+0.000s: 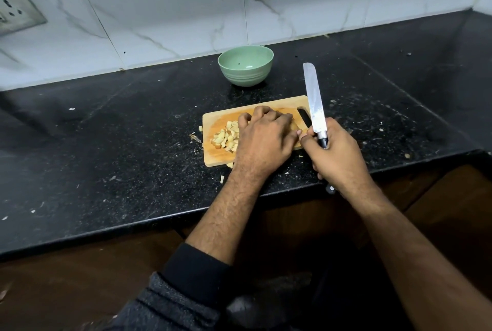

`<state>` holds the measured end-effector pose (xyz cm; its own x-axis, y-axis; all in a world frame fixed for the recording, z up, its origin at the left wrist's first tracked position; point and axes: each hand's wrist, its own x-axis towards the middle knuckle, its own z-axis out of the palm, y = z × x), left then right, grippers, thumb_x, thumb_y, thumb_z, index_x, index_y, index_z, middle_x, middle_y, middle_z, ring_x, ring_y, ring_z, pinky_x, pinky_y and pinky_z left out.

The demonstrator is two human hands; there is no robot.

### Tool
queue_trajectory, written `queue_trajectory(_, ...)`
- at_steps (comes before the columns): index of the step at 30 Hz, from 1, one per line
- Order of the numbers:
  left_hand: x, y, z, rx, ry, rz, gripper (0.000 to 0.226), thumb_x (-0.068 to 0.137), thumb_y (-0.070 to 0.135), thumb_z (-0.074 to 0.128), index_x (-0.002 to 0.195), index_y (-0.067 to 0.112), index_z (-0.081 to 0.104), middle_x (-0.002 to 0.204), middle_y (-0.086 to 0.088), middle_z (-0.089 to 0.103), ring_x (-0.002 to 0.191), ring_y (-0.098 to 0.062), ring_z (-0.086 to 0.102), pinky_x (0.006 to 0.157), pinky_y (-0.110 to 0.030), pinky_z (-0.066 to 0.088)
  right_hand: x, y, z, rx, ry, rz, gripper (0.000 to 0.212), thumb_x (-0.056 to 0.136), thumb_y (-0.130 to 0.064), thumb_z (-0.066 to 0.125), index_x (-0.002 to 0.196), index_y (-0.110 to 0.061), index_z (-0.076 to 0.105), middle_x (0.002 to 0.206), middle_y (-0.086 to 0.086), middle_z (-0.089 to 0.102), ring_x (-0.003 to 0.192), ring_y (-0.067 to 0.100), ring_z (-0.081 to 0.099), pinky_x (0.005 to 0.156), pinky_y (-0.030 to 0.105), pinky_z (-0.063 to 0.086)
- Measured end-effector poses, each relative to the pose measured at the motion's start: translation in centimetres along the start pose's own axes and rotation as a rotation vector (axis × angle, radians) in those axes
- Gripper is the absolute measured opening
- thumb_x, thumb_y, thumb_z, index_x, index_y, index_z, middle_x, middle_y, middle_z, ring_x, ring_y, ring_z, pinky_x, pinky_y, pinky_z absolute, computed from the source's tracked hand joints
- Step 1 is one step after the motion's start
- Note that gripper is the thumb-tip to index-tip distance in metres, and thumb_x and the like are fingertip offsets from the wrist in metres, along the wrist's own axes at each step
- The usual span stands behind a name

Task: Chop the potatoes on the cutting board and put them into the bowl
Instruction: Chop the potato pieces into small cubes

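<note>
- Head view, the only one here: the board [218, 156] lies on the black counter [106, 144], long side running left-right, with the handle slot at its right end.
- Left hand [262, 135] is down on the middle of the board, fingers curled over whatever's left to cut. A bit of uncut potato [296, 125] peeks out on the thumb side, the rest is hidden under the hand, so I can't say how much is left or which way it's lying.
- Diced pieces [226, 137] sit in a pile just left of that hand, on the board's left half. A few scraps have gone over the edge onto the counter.
- Right hand [338, 155] is wrapped around the handle of the knife [315, 107], off the right end of the board. The blade is lifted and points away from the person, towards the wall, so it's across the board's long side.
- The bit that matters: the potato is just left of the blade, right by the left thumb. My guess is the knife only has to shift a little left and drop, so the thumb wants tucking in.
- Bowl [245, 76] is beyond the board, near the wall, a bit left of the knife tip and well apart from the pile. Looks like no potato in it yet. The left hand is nearer the pile for scooping.
</note>
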<state>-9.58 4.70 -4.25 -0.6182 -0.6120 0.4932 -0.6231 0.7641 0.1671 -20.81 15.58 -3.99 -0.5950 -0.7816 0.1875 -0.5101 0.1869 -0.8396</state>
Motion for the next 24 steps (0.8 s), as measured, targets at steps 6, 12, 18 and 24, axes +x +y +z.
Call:
queue_trajectory(6,0.0,-0.3,0.3,-0.027,0.016,-0.023,0.043,0.09,0.055,0.054,0.119,0.027,0.066,0.112,0.01,0.069,0.119,-0.017,0.047,0.094,-0.044,0.024,-0.5,-0.6,-0.8,0.256,-0.148,0.157,0.014,0.095,-0.02,0.047,0.098,-0.025,0.059,0.07,0.0,0.061,0.052,0.012,0.049,0.043,0.028,0.04)
queue_trajectory(12,-0.1,-0.5,0.2,-0.05,0.023,-0.02,0.04,0.087,0.053,0.056,0.116,0.027,0.067,0.109,0.013,0.068,0.119,-0.015,0.046,0.094,-0.043,0.025,-2.0,-1.0,-2.2,-0.07,-0.251,0.084,0.022,0.098,-0.018,0.052,0.107,-0.035,0.062,0.079,0.001,0.073,0.058,0.011,0.063,0.055,0.037,0.057)
queue_trajectory(18,-0.1,-0.7,0.0,-0.063,-0.011,-0.022,0.044,0.09,0.055,0.054,0.123,0.028,0.067,0.119,0.011,0.067,0.121,-0.016,0.045,0.097,-0.044,0.023,-2.9,-2.1,-2.6,-0.273,-0.282,0.082,0.014,0.104,-0.04,0.046,0.107,-0.031,0.057,0.076,0.003,0.07,0.058,0.022,0.07,0.051,0.036,0.058)
queue_trajectory(24,0.0,-0.9,-0.1,-0.067,-0.027,-0.013,0.04,0.09,0.054,0.058,0.12,0.03,0.069,0.119,0.012,0.066,0.12,-0.016,0.044,0.096,-0.042,0.022,-3.3,-3.0,-2.5,-0.552,-0.265,0.119,0.043,0.106,-0.051,0.033,0.096,-0.016,0.057,0.083,0.004,0.062,0.083,0.026,0.062,0.074,0.038,0.049)
